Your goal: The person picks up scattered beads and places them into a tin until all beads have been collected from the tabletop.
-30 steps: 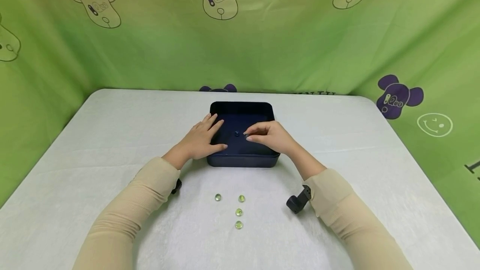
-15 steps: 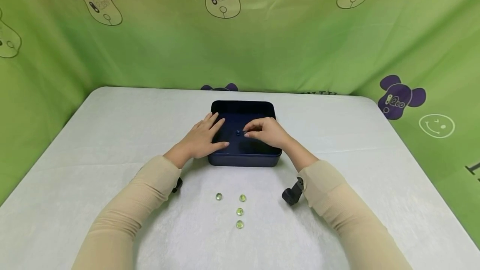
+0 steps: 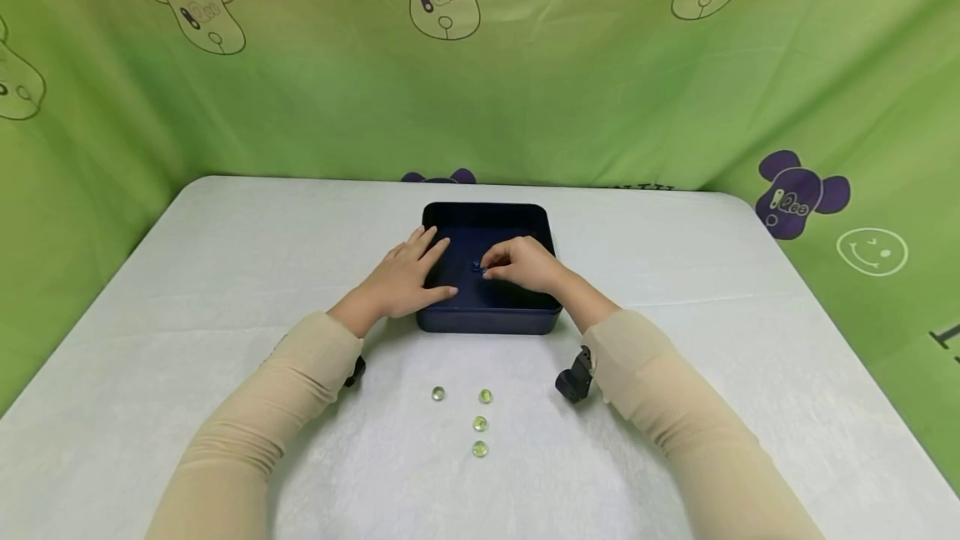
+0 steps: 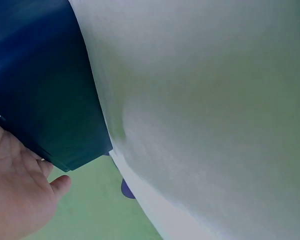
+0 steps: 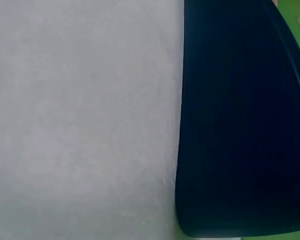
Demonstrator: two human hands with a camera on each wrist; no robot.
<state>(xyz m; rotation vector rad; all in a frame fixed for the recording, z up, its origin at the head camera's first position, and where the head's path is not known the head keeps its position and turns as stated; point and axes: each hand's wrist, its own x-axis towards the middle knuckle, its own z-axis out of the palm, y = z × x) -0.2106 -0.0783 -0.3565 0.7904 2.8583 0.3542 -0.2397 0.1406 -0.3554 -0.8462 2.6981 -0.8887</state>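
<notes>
A dark blue rectangular box (image 3: 487,322) stands on the white-covered table. My left hand (image 3: 403,277) rests on its left rim with the fingers spread; in the left wrist view, part of the palm (image 4: 20,190) shows beside the box wall. Over the inside of the box, my right hand (image 3: 523,265) pinches a small glass marble between thumb and fingertips; the fingers mostly hide it. Close by on the box floor lies a dark-looking glass marble (image 3: 476,266). The right wrist view holds only the box's outer wall (image 5: 240,125), without the hand.
Nearer the person, three yellow-green glass marbles (image 3: 480,423) lie in a rough line on the white cloth (image 3: 300,457). A clearer greenish marble (image 3: 438,393) sits to their left. A green printed curtain (image 3: 562,90) hangs behind the table.
My right hand has shifted slightly left inside the box, bringing the pinched marble up close to the one on the floor. The left hand keeps its place on the rim.
</notes>
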